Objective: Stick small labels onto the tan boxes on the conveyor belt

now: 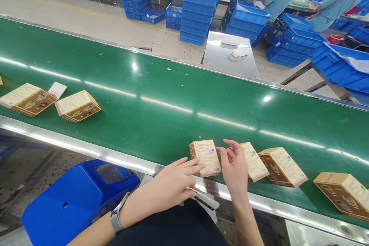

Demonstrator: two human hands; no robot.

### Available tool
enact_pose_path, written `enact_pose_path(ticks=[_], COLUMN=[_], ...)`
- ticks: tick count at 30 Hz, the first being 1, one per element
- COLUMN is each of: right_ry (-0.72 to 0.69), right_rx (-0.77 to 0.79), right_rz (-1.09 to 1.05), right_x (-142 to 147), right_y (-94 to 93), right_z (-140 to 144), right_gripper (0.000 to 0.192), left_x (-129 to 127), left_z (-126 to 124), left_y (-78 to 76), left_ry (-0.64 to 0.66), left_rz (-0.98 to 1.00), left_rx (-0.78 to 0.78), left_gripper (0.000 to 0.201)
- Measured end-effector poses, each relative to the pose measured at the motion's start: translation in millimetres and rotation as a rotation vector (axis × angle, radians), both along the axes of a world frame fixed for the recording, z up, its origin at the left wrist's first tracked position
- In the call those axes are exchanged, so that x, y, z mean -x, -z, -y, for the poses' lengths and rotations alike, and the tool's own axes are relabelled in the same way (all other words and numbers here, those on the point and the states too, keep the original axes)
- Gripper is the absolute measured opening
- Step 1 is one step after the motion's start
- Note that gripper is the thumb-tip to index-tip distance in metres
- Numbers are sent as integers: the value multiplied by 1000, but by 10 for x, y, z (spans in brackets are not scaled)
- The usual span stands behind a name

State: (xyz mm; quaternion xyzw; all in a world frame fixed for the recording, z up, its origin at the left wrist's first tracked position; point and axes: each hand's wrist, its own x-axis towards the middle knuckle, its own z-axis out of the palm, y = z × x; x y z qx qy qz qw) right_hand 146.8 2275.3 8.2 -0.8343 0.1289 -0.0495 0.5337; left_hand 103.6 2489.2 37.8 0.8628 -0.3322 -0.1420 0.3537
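Steadying the small carton (pixel 205 157) at the green belt's (pixel 161 96) near edge, I rest my open left hand (pixel 173 182) fingertips on its side, while my right hand (pixel 235 167), loosely curled and gripping nothing, hovers between it and the next carton (pixel 255 161).

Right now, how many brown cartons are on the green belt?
6. Two lie far left; one is at the left hand fingertips; one is behind the right hand; two follow on the right. Another may be cut off at the left edge.
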Motion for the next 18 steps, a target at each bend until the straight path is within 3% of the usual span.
enact_pose_path(ticks=[2,6,8,11,18], right_ry=[-104,-622,-788,-854,-863], right_rx=[113,235,275,317,299], right_rz=[75,253,363,472,557], right_x=[87,312,355,309,194], right_y=[-175,-448,-482,-463,-381], right_z=[38,-61,-157,-275,-363], right_gripper=[29,19,21,20,11], left_x=[-8,-5,6,35,103], left_z=[-52,-198,-262,-335,-386], left_y=[-70,-252,-333,-413,-422], left_ry=[-112,-353,-414,-492,-662], left_rz=[-59,-248,-366,-496,-449], left_rx=[-26,9,105,190,169], left_gripper=[13,18,17,19,22])
